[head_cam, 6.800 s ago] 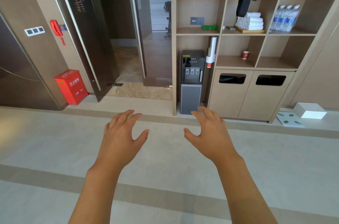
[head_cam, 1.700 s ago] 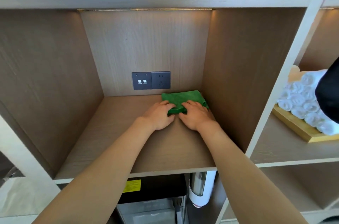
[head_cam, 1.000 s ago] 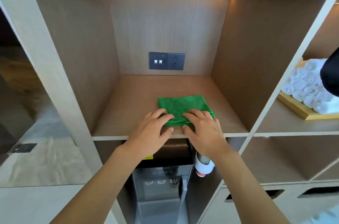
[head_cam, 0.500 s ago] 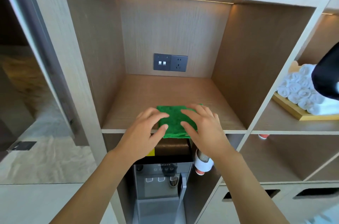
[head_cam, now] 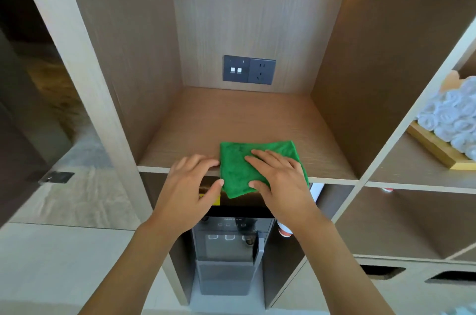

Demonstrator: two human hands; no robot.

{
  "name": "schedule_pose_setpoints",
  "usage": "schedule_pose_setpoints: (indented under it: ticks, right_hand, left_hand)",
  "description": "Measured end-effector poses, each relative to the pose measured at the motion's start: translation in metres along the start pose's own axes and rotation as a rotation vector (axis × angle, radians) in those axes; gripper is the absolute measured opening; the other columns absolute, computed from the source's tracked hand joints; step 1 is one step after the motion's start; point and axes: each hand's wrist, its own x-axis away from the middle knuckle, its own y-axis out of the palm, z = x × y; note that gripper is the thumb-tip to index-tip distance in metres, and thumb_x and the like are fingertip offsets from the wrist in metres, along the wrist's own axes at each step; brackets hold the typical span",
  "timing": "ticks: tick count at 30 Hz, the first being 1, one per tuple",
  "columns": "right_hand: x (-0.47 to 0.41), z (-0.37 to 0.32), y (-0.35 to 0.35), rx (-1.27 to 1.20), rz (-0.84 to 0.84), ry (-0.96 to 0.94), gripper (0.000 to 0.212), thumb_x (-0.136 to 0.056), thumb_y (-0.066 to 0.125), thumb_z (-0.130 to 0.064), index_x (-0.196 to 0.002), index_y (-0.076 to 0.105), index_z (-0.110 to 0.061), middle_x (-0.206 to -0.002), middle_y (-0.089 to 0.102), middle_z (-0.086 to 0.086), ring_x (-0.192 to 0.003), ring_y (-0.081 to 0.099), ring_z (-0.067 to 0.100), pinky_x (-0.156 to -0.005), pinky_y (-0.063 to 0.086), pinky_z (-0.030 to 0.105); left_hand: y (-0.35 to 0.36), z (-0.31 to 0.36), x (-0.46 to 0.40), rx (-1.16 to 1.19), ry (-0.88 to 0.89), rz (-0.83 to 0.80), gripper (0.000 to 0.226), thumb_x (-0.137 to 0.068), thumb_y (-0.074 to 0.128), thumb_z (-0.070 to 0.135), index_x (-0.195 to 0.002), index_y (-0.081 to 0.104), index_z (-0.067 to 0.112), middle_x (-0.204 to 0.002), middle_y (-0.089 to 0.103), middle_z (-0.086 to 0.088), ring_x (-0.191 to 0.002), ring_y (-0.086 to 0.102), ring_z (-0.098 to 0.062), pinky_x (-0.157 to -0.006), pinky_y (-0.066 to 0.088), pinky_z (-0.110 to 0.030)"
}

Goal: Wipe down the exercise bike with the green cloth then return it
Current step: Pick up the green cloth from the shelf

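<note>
At the front edge of the wooden shelf (head_cam: pixel 257 121), I am finding the green cloth (head_cam: pixel 238 169) lying folded, its near portion hanging over the lip and its far portion resting on the board. My right hand (head_cam: pixel 279 180) is lying flat on top of the cloth, fingers (head_cam: pixel 262 157) spread across it and the thumb curling under the hanging part, so the cloth is being pinched between thumb and palm. My left hand (head_cam: pixel 192 185) is sitting just beside the cloth's left edge, fingers loosely apart on the shelf lip, thumb touching the cloth's side but not closing on it. A dark socket plate (head_cam: pixel 249 69) is showing on the back panel, well apart from the cloth. A water dispenser (head_cam: pixel 229 250) is standing in the bay below. Rolled white towels (head_cam: pixel 453 118) are resting on a tray (head_cam: pixel 435 148) in the compartment to the right.
</note>
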Motion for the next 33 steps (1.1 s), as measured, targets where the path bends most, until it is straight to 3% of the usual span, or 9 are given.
schedule_pose_setpoints:
  ticks: [3,8,12,19,22,28,33]
  right_hand:
    - [0.007,0.002,0.006,-0.024,0.109,-0.014,0.053,-0.09,0.081,-0.028,-0.141,0.066,-0.027,-0.148,0.062,-0.009,-0.137,0.057,0.021,-0.111,0.039,0.044]
    - [0.006,0.009,0.013,-0.048,0.211,-0.057,0.048,-0.083,0.087,-0.024,-0.129,0.072,-0.026,-0.14,0.067,-0.011,-0.127,0.062,0.02,-0.103,0.035,0.037]
    - [0.003,0.012,0.02,-0.088,0.286,-0.09,0.051,-0.071,0.088,-0.01,-0.118,0.076,-0.024,-0.127,0.072,-0.008,-0.113,0.065,0.022,-0.098,0.036,0.034]
    - [-0.006,0.001,0.041,-0.163,0.333,-0.232,0.044,-0.072,0.074,-0.008,-0.114,0.076,-0.021,-0.117,0.073,-0.004,-0.104,0.062,0.025,-0.086,0.048,0.04]
    - [-0.008,-0.015,0.05,-0.232,0.362,-0.278,0.039,-0.076,0.068,-0.009,-0.113,0.076,-0.02,-0.113,0.074,-0.005,-0.101,0.062,0.022,-0.082,0.052,0.038]
    - [0.027,-0.077,0.077,-0.363,0.151,-0.33,0.043,-0.075,0.084,-0.004,-0.114,0.074,-0.018,-0.111,0.071,-0.006,-0.101,0.061,0.019,-0.079,0.055,0.036]
    - [0.043,-0.149,0.084,-0.431,0.038,-0.34,0.048,-0.067,0.088,0.001,-0.111,0.075,-0.016,-0.106,0.072,-0.006,-0.094,0.062,0.02,-0.074,0.057,0.04]
  left_hand:
    - [0.003,0.005,0.008,0.002,-0.021,0.01,0.04,-0.098,0.058,0.045,-0.134,0.06,0.029,-0.136,0.058,0.015,-0.125,0.053,-0.011,-0.107,0.043,-0.038]
    - [-0.001,0.02,0.018,0.017,-0.063,0.005,0.039,-0.096,0.058,0.041,-0.134,0.061,0.03,-0.139,0.055,0.015,-0.13,0.049,-0.009,-0.111,0.036,-0.028]
    - [-0.005,0.033,0.03,0.038,-0.122,0.014,0.041,-0.096,0.06,0.035,-0.136,0.062,0.029,-0.147,0.053,0.016,-0.142,0.043,-0.006,-0.119,0.033,-0.029]
    - [-0.009,0.032,0.081,-0.052,-0.335,0.052,0.039,-0.099,0.063,0.032,-0.137,0.061,0.028,-0.144,0.054,0.013,-0.135,0.046,-0.002,-0.109,0.035,-0.012]
    - [-0.015,0.029,0.106,-0.103,-0.429,0.037,0.039,-0.099,0.06,0.036,-0.136,0.061,0.028,-0.143,0.056,0.01,-0.133,0.048,-0.008,-0.107,0.037,-0.018]
    - [-0.05,0.025,0.162,-0.116,-0.537,0.136,0.039,-0.097,0.061,0.036,-0.135,0.063,0.027,-0.141,0.057,0.01,-0.132,0.051,-0.011,-0.105,0.045,-0.029]
    - [-0.104,0.009,0.232,-0.116,-0.623,0.223,0.036,-0.097,0.071,0.026,-0.133,0.065,0.028,-0.139,0.056,0.014,-0.13,0.049,-0.007,-0.086,0.054,-0.033]
